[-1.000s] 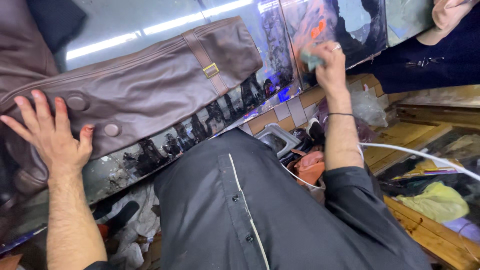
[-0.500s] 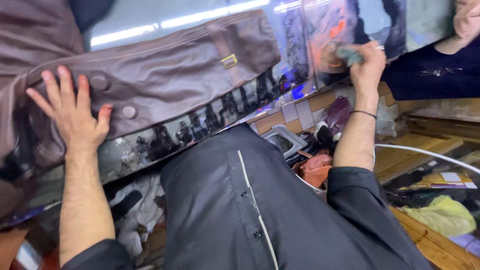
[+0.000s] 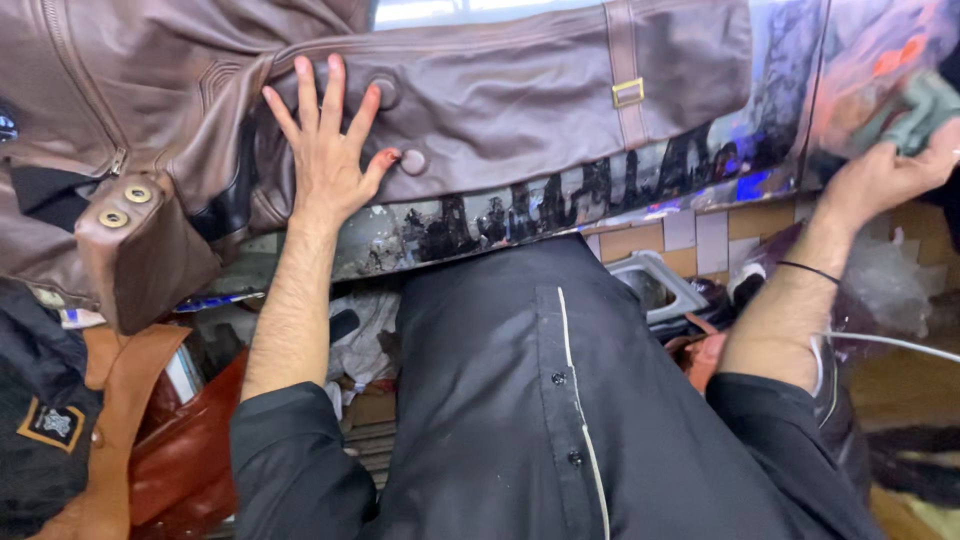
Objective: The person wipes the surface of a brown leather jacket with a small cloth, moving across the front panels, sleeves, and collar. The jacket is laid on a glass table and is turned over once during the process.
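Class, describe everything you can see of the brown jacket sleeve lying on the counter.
The brown jacket sleeve looks like smooth leather, stretched flat across the glossy counter. A strap with a gold buckle crosses it near the cuff, and two covered buttons sit along its lower edge. The left hand presses it down, fingers spread.

— What do we count here?
— We count one brown leather jacket (image 3: 480,90), one gold buckle (image 3: 628,92), two round buttons (image 3: 413,161), two brass snaps (image 3: 125,205), one grey cloth (image 3: 915,115).
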